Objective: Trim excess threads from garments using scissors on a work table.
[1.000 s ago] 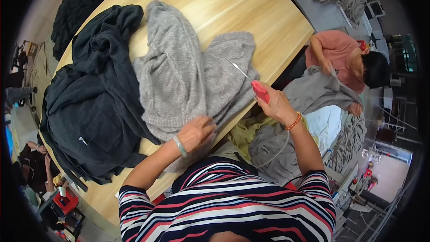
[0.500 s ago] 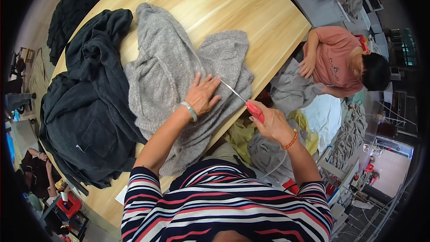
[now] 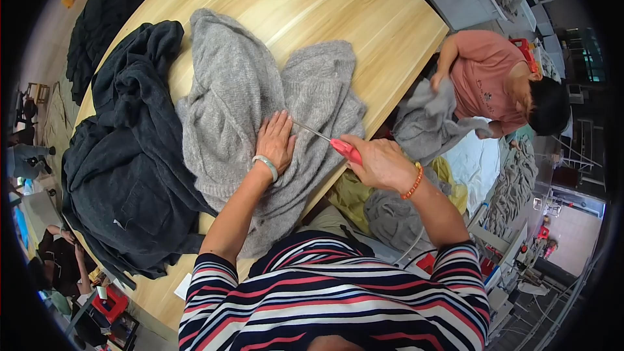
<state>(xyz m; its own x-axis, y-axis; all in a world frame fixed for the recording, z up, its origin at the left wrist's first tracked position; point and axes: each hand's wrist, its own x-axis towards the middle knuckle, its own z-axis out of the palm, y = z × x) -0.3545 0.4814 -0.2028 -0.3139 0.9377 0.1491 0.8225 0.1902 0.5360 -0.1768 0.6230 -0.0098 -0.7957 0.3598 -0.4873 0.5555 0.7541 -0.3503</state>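
A grey knitted garment (image 3: 224, 110) lies bunched on the light wooden table (image 3: 364, 13). My left hand (image 3: 277, 142) rests flat on its middle, fingers stretched out and close together. In my right hand (image 3: 385, 165) is a red-handled tool (image 3: 346, 150) with a thin metal shaft. The shaft points left across the knit, and its tip reaches the cloth right beside my left fingers. Whether the tip goes into the knit cannot be made out. A dark, nearly black garment (image 3: 136, 162) is heaped left of the grey one.
Grey cloth (image 3: 390, 211) and yellow cloth (image 3: 348, 195) hang below the table's right edge. Across on the right, a person in a pink shirt (image 3: 491, 68) handles another grey knit piece (image 3: 426, 123). Another black pile (image 3: 104, 26) lies at the far left.
My left hand has slid left over the knit. My right hand has brought the tool left and slightly up. The co-worker at right has lifted part of the grey knit piece.
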